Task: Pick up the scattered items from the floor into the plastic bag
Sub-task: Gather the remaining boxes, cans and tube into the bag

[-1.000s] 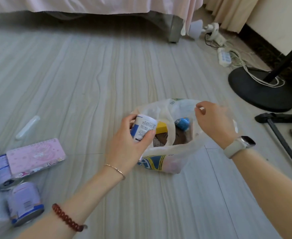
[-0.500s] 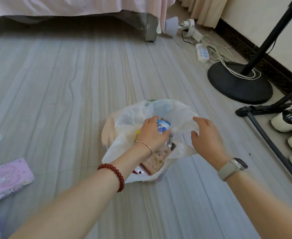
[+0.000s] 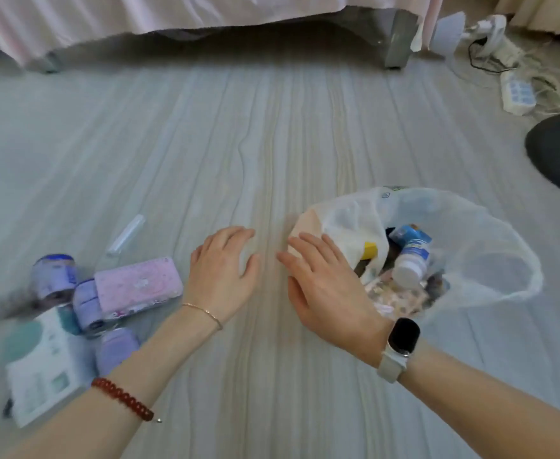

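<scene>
Head view, looking down at a pale grey, wood-grain floor [image 3: 272,144]. Both of your hands hover low over the floor in the middle of the picture, and both are empty. Your left hand [image 3: 222,270], with a thin gold chain at the wrist, has its fingers [image 3: 235,235] relaxed and slightly spread, gripping nothing. Your right hand [image 3: 325,286], wearing a dark-faced watch on a cream strap, is also loose-fingered; it lies just at the near-left edge of the thin white plastic bag [image 3: 490,260], and whether it touches the plastic cannot be told.

The bag sits open on the floor to your right. Inside it show a small white bottle with a blue label [image 3: 411,260], a yellow block [image 3: 369,250] and some patterned packets.

The items not yet bagged lie in a cluster to your left: a flat pink patterned case [image 3: 139,283], several lavender-labelled cans [image 3: 88,304] lying on their sides, a white and teal box [image 3: 43,359], and, a little apart, a small clear plastic tube [image 3: 126,235]. This part of the picture is blurred.

Judging by this, you are between items: something is in the bag and the next pick is not yet begun. The pink case is nearest your left hand, so the next move likely calls for reaching left, closing your fingers around it, and carrying it to the bag's mouth while your right hand holds the rim open.
</scene>
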`<action>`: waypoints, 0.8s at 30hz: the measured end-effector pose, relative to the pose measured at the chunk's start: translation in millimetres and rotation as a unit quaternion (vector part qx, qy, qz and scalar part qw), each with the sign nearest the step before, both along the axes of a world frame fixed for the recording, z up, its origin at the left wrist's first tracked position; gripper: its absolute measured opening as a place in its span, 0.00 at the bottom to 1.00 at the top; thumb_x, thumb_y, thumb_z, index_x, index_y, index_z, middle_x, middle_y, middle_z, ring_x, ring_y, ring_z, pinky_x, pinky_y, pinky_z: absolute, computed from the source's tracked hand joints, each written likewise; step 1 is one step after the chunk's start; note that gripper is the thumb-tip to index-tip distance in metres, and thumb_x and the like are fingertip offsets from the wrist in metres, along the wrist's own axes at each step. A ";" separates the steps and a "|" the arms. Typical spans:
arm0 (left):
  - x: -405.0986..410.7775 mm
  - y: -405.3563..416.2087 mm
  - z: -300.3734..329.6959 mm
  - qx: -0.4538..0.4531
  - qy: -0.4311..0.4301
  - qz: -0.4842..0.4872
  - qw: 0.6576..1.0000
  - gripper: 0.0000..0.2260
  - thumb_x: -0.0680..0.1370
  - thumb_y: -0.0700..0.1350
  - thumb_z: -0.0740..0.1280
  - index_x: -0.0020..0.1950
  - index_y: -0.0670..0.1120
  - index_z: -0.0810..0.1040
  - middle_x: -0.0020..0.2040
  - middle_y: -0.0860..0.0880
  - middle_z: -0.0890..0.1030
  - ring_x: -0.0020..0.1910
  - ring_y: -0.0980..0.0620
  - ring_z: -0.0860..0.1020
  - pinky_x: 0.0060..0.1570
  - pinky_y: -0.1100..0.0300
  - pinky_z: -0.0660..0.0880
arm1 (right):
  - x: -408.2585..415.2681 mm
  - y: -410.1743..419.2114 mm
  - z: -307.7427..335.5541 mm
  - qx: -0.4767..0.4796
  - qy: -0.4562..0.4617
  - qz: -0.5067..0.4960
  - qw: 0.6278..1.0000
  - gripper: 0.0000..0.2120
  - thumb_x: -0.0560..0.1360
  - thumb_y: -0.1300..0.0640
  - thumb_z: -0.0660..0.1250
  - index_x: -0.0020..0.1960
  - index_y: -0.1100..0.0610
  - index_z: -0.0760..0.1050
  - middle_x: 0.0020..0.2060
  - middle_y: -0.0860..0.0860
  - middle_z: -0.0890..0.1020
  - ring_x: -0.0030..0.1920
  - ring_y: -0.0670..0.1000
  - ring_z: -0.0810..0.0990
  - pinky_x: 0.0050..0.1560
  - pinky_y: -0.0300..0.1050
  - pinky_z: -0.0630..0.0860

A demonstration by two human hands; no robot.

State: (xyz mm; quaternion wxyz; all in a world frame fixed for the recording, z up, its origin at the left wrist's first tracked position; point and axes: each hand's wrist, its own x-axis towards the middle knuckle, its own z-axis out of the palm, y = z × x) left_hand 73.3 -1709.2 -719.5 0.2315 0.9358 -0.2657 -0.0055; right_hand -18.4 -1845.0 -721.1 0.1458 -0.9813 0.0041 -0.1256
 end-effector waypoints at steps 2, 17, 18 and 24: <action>3.6 52.1 -8.7 0.020 0.001 0.028 0.999 0.23 0.70 0.54 0.54 0.56 0.43 0.77 0.56 0.42 0.79 0.55 0.41 0.78 0.55 0.47 0.73 | 9.2 36.8 -7.0 0.034 0.001 0.074 0.997 0.16 0.72 0.57 0.55 0.55 0.59 0.75 0.54 0.58 0.80 0.56 0.59 0.78 0.59 0.54 0.74; 32.5 264.9 -107.1 -0.013 0.151 0.471 0.869 0.50 0.62 0.63 0.73 0.72 0.40 0.54 0.70 0.38 0.63 0.69 0.39 0.62 0.66 0.44 0.61 | 82.1 238.5 -114.6 0.305 0.365 0.049 0.878 0.22 0.72 0.42 0.65 0.52 0.59 0.65 0.51 0.60 0.75 0.52 0.59 0.73 0.47 0.46 0.68; 36.5 264.4 -109.0 0.002 0.151 0.468 0.871 0.49 0.63 0.62 0.73 0.73 0.41 0.53 0.70 0.38 0.63 0.69 0.39 0.62 0.66 0.45 0.62 | 83.1 247.4 -116.5 0.319 0.369 0.037 0.872 0.26 0.70 0.42 0.67 0.55 0.60 0.65 0.52 0.60 0.74 0.53 0.59 0.73 0.49 0.47 0.69; 37.7 269.6 -110.2 -0.035 0.154 0.450 0.879 0.45 0.63 0.57 0.70 0.74 0.45 0.53 0.65 0.38 0.67 0.65 0.42 0.64 0.62 0.49 0.65 | 80.4 260.8 -126.6 0.352 0.354 -0.002 0.866 0.26 0.69 0.49 0.68 0.60 0.63 0.65 0.53 0.61 0.76 0.54 0.61 0.75 0.53 0.50 0.73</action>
